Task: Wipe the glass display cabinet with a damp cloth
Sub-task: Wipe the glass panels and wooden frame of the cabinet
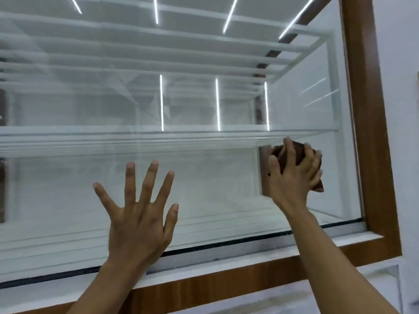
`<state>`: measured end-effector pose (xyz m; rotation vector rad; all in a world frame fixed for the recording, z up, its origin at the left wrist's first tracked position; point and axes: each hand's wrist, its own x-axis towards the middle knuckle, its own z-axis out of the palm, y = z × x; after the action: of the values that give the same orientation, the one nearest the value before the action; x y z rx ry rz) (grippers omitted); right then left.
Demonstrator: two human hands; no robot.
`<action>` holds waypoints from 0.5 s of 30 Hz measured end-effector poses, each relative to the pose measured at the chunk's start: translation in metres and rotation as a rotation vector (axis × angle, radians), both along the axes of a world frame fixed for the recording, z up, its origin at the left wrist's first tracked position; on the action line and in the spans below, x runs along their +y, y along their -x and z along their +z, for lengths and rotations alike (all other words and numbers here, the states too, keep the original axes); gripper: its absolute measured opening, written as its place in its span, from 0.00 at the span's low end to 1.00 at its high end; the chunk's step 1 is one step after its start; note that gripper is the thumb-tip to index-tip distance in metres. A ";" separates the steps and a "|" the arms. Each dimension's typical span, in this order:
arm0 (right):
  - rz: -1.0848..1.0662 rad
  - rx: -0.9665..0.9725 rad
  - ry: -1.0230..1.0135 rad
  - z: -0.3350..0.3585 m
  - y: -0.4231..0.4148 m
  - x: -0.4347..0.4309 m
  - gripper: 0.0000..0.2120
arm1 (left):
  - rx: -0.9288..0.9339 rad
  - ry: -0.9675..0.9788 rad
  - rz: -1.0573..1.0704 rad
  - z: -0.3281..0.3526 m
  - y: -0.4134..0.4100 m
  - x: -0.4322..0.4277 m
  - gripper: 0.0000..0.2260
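Two shelves (158,137) show behind the glass (215,189); my left hand (138,218) is spread flat, my right hand (292,175) grips a brown cloth (297,148).

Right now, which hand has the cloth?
The right hand, pressed to the glass near the wooden frame, grips the brown cloth. The left hand is open and empty.

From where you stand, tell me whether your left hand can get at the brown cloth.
Probably yes. The left hand is open with its fingers spread, and only bare glass shows between it and the brown cloth. However, the right hand grips the cloth, so little of it is free to take.
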<state>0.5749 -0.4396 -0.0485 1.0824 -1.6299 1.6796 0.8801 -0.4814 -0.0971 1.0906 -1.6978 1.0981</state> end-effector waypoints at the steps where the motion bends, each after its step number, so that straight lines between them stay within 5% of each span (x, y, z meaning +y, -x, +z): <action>1: 0.000 0.066 -0.020 0.017 -0.010 -0.002 0.31 | 0.001 -0.004 -0.001 0.001 0.001 0.001 0.29; 6: -0.013 0.779 -0.092 -0.017 -0.080 -0.014 0.27 | 0.015 -0.014 -0.010 0.000 0.000 0.001 0.29; 8: -0.037 0.680 -0.038 -0.024 -0.046 -0.012 0.26 | 0.010 -0.017 0.003 0.000 0.000 0.002 0.29; 11: -0.016 0.202 -0.006 0.014 0.008 -0.005 0.29 | 0.002 -0.001 0.025 0.004 0.003 0.001 0.29; 15: -0.068 0.469 -0.036 0.085 -0.015 -0.009 0.27 | 0.020 0.025 0.025 0.065 0.028 0.000 0.27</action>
<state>0.5901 -0.4490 0.0368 1.3052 -1.3765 1.2357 0.8525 -0.4810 -0.0319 1.1058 -1.6546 1.1176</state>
